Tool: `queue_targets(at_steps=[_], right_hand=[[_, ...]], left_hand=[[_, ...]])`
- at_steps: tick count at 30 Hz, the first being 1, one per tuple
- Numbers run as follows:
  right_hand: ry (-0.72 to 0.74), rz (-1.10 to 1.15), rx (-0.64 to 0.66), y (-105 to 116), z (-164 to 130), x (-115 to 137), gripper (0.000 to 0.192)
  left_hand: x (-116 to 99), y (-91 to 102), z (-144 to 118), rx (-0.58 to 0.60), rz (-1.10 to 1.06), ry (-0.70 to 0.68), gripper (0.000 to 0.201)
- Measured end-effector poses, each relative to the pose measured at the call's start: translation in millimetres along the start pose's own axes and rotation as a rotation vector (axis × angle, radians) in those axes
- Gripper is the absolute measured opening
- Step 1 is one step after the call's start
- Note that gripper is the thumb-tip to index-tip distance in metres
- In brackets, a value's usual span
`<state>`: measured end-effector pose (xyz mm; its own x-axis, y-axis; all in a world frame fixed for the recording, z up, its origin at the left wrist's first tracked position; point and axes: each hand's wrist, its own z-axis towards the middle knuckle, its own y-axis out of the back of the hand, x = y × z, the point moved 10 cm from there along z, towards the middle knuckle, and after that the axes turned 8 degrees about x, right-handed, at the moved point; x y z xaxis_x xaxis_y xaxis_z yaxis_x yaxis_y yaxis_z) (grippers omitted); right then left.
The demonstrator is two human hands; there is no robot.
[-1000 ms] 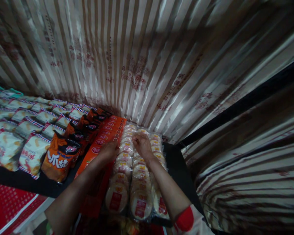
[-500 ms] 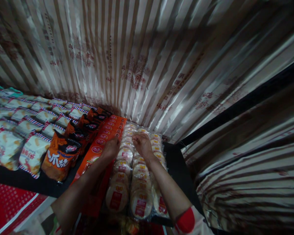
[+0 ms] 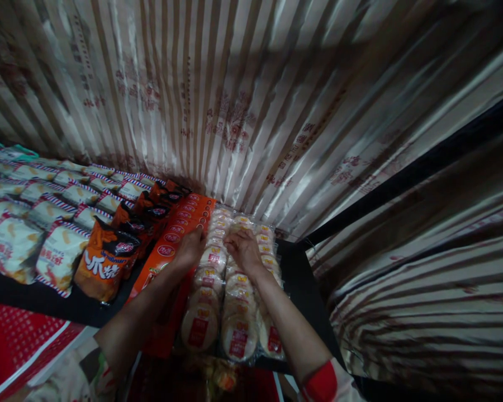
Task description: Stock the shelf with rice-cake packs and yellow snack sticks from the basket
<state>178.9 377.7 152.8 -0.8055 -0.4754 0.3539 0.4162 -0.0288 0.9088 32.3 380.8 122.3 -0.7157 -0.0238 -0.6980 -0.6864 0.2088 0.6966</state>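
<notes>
Striped, glossy curtain backs a dark shelf of snack packs. Left hand lies flat, fingers loosely spread, on the seam between the orange packs and the rice cracker packs. Right hand, fingers curled down, presses on the cracker row; a firm grip cannot be confirmed. Crackers run from 6 to 12 o'clock under both hands. Orange-black bags sit at 9 o'clock, white striped bags beyond them.
</notes>
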Motion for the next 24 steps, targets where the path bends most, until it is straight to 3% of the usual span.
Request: queue_targets(at_steps=[4, 11, 24], right_hand=[[-0.015, -0.028, -0.008, 1.0, 1.3, 2.2, 0.011], [-0.032, -0.042, -0.011, 1.9, 1.8, 4.8, 0.011], [0.013, -0.043, -0.031, 0.7, 3.7, 4.5, 0.012]], left_hand=[[1.6, 9.3, -12.0, -0.061, 0.008, -0.033, 0.013], [-5.5, -15.2, -36.0, 0.207, 0.208, -0.109, 0.015], [-8.7, -19.6, -41.4, 0.281, 0.317, -0.099, 0.020]])
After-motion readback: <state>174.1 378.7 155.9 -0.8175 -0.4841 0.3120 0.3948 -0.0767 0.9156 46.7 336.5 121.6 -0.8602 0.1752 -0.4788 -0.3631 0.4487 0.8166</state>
